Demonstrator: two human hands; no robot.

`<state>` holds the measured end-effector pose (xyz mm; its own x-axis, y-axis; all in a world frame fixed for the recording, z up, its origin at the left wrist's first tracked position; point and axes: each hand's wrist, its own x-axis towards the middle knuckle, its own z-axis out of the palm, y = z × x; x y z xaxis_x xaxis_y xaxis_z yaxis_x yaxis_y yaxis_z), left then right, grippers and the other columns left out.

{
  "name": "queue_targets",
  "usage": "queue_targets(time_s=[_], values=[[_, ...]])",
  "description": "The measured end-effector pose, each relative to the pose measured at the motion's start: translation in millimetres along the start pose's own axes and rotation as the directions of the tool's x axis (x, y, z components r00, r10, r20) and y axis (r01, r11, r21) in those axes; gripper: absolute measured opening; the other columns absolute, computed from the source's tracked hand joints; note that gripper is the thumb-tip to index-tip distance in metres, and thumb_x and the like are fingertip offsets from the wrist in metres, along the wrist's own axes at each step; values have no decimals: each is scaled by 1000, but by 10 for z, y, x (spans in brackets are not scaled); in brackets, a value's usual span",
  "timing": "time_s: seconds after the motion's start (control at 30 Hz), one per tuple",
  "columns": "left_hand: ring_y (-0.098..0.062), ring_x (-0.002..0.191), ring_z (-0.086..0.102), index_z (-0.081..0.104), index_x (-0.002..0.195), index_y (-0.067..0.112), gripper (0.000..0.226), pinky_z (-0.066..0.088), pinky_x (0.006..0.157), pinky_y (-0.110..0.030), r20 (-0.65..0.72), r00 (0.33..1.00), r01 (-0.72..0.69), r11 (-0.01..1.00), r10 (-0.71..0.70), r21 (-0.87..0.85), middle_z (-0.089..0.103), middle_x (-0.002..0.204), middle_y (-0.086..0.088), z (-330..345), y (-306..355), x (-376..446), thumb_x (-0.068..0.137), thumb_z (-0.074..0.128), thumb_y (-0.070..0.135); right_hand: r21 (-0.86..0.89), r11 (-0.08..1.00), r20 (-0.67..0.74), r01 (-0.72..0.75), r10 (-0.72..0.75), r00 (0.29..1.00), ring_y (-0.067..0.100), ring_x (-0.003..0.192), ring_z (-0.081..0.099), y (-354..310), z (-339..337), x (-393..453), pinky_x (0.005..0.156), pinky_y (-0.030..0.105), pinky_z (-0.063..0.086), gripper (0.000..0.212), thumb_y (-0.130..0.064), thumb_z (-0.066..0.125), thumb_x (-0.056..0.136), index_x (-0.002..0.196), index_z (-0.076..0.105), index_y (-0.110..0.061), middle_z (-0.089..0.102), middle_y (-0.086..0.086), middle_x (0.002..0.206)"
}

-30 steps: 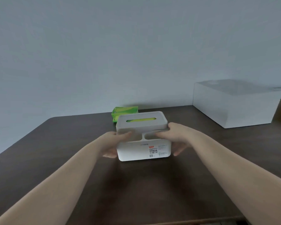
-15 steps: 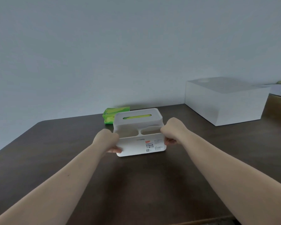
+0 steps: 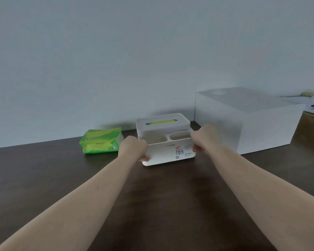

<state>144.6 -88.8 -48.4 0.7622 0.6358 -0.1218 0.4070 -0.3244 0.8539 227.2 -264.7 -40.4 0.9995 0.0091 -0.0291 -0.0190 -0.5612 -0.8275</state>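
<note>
Your left grip (image 3: 132, 148) is curled round the left end of the white tissue box (image 3: 166, 153), and your right grip (image 3: 204, 138) is curled round its right end, so both hold it between them at the dark bench (image 3: 161, 205). Whether its base touches the bench cannot be told. A green tissue pack (image 3: 101, 141) lies just left of the tissue box, apart from it, and a large white box (image 3: 243, 120) stands to its right, slightly behind.
</note>
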Motion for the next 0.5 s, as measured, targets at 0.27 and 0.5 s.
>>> queue_targets(time_s=[0.27, 0.5], values=[[-22, 53, 56, 41, 58, 10, 26, 43, 52, -25, -1, 996, -88, 989, 89, 119, 54, 29, -2, 512, 414, 582, 84, 39, 7, 100, 994, -83, -41, 49, 995, 27, 40, 63, 82, -95, 679, 60, 40, 62, 20, -16, 48, 86, 73, 57, -3, 61, 14, 54], [-21, 51, 52, 40, 62, 9, 21, 34, 49, -25, -4, 984, -176, 971, 179, 160, 48, 22, 1, 818, 565, 892, 83, 36, 11, 89, 996, -150, -23, 36, 988, 35, 68, 72, 8, -106, 1022, 60, 37, 56, 25, -8, 44, 89, 64, 49, -6, 60, 14, 62]])
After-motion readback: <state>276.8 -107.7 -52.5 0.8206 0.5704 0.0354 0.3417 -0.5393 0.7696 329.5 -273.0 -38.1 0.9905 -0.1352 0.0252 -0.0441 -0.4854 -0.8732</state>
